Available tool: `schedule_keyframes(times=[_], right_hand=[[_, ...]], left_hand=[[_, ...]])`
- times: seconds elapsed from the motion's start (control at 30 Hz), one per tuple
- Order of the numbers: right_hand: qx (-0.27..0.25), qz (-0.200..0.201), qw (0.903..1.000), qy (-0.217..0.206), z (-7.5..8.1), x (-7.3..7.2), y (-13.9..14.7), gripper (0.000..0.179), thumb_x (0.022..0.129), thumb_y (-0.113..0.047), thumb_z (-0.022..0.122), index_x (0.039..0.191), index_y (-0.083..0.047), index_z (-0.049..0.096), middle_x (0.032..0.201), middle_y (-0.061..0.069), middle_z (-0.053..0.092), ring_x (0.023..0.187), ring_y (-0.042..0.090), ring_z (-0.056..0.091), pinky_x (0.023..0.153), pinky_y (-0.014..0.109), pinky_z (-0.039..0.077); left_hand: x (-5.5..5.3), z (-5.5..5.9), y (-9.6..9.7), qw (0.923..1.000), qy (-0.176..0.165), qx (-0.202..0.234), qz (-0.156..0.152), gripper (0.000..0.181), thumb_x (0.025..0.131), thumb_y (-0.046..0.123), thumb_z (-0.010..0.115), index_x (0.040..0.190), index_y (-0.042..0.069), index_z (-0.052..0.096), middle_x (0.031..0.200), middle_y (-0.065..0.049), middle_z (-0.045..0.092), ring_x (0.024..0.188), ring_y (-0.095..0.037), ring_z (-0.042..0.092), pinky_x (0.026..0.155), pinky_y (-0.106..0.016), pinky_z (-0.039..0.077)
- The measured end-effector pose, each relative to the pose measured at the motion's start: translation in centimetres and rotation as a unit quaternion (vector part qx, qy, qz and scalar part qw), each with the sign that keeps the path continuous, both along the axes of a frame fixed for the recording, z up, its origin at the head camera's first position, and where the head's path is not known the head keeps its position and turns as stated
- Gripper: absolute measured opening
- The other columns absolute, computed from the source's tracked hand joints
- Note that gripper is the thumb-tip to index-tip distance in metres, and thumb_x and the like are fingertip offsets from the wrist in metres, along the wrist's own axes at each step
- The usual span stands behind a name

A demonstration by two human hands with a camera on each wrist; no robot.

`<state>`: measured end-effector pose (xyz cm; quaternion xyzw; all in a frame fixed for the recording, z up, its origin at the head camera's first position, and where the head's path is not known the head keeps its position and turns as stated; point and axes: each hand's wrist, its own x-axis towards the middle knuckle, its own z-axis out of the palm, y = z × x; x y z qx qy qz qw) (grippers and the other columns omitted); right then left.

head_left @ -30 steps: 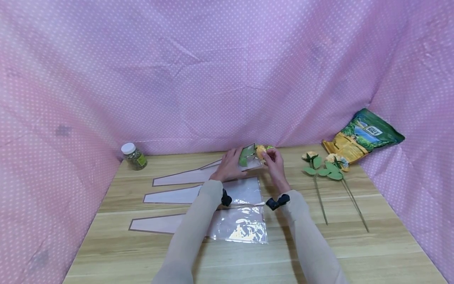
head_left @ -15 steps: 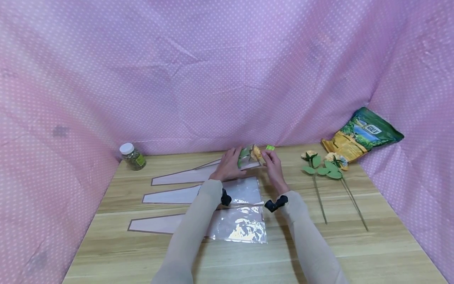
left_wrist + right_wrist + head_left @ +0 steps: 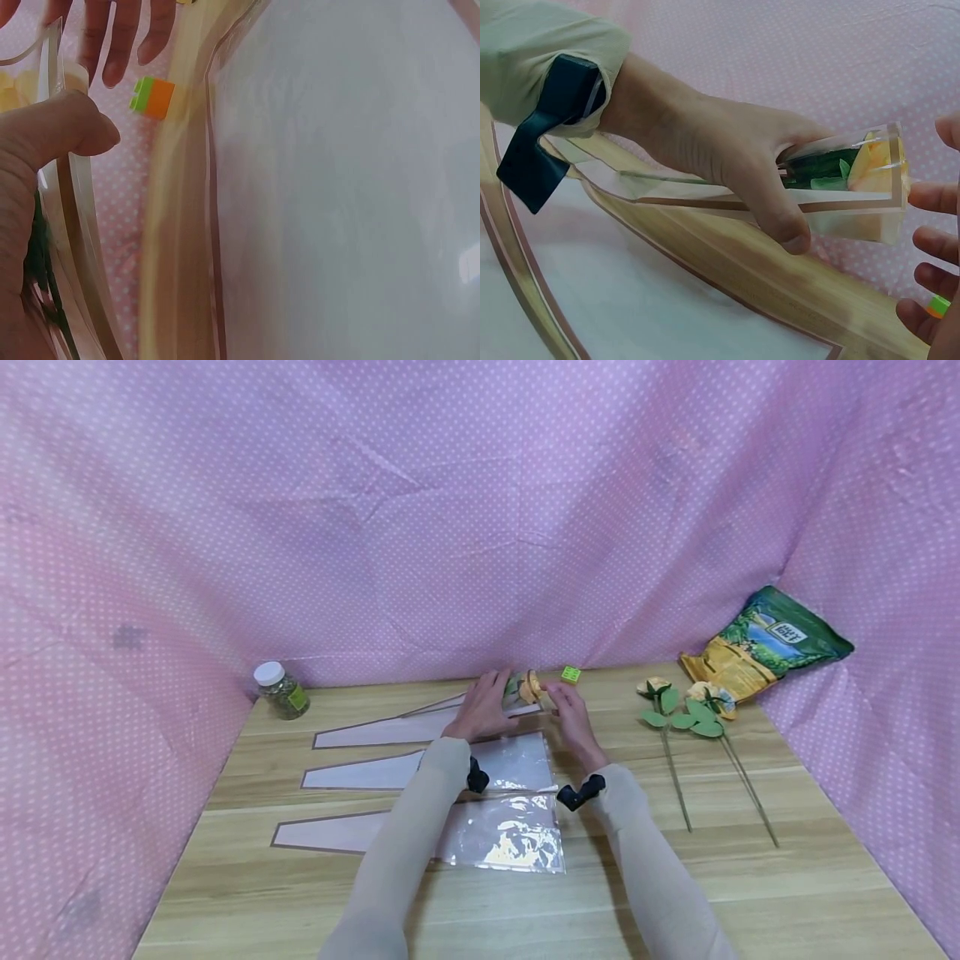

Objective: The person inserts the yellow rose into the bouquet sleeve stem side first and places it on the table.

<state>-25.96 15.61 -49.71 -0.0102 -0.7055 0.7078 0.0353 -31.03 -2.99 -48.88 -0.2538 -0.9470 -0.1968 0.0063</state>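
In the head view my left hand (image 3: pixel 483 706) grips a clear, brown-edged flower sleeve (image 3: pixel 375 732) near its wide end. A yellow artificial rose (image 3: pixel 529 687) lies inside it, bloom at the mouth; the right wrist view shows its green leaves (image 3: pixel 831 180) through the film. My left thumb and fingers wrap round the sleeve, hiding its middle. Just right of the mouth is my right hand (image 3: pixel 570 717), fingers extended and spread. One fingertip is at the bloom; whether it touches I cannot tell. Nothing is held in that hand.
Two more flat sleeves, one in the middle (image 3: pixel 517 766) and one nearer (image 3: pixel 502 839), lie in front. Two yellow roses, one left (image 3: pixel 654 687) and one right (image 3: pixel 705 693), lie at right by a green-yellow bag (image 3: pixel 772 647). A green-orange block (image 3: pixel 570 675) and a white-lidded jar (image 3: pixel 281 691) stand at the back.
The rose's bloom has moved left into the sleeve's mouth. My right hand has gone from pinching the bloom to extended fingers. The sleeve has shifted slightly left and lies lower.
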Motion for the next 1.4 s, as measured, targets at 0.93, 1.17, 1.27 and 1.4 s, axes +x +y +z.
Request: schedule_keyframes(times=[0.93, 1.17, 1.27, 1.4], right_hand=[[0.05, 0.085, 0.9948, -0.024, 0.4, 0.1, -0.6, 0.069, 0.107, -0.045, 0.021, 0.131, 0.01, 0.056, 0.154, 0.018, 0.034, 0.141, 0.03, 0.03, 0.113, 0.054, 0.027], [0.039, 0.106, 0.9918, -0.058, 0.5, -0.2, -1.0, 0.062, 0.105, -0.044, 0.032, 0.134, 0.006, 0.056, 0.162, 0.016, 0.026, 0.142, 0.036, 0.032, 0.116, 0.052, 0.029], [0.057, 0.085, 0.9937, -0.045, 0.4, -0.3, -1.1, 0.05, 0.103, -0.033, 0.048, 0.132, 0.007, 0.058, 0.163, 0.019, 0.025, 0.151, 0.037, 0.023, 0.123, 0.056, 0.019], [0.079, 0.027, 0.9963, -0.024, 0.1, -0.4, -1.2, 0.04, 0.096, -0.021, 0.064, 0.121, 0.01, 0.065, 0.157, 0.021, 0.036, 0.149, 0.038, 0.028, 0.124, 0.054, 0.018]], left_hand=[[0.0, 0.7, 0.2, 0.9994, 0.025, -0.022, -0.012, 0.092, 0.077, 0.038, 0.081, 0.152, 0.012, 0.035, 0.142, -0.01, 0.05, 0.13, -0.026, 0.049, 0.111, -0.046, 0.04], [0.2, 1.0, 0.4, 0.9993, 0.018, -0.03, -0.011, 0.093, 0.078, 0.038, 0.082, 0.153, 0.011, 0.034, 0.147, -0.011, 0.048, 0.135, -0.028, 0.047, 0.114, -0.046, 0.038], [0.1, 0.9, 0.4, 0.9989, 0.02, -0.041, -0.01, 0.094, 0.079, 0.039, 0.082, 0.153, 0.01, 0.033, 0.148, -0.011, 0.047, 0.135, -0.027, 0.047, 0.114, -0.046, 0.038], [0.0, 0.8, 0.4, 0.9986, 0.023, -0.046, -0.01, 0.095, 0.078, 0.04, 0.082, 0.153, 0.01, 0.032, 0.148, -0.011, 0.047, 0.135, -0.028, 0.047, 0.114, -0.048, 0.038]])
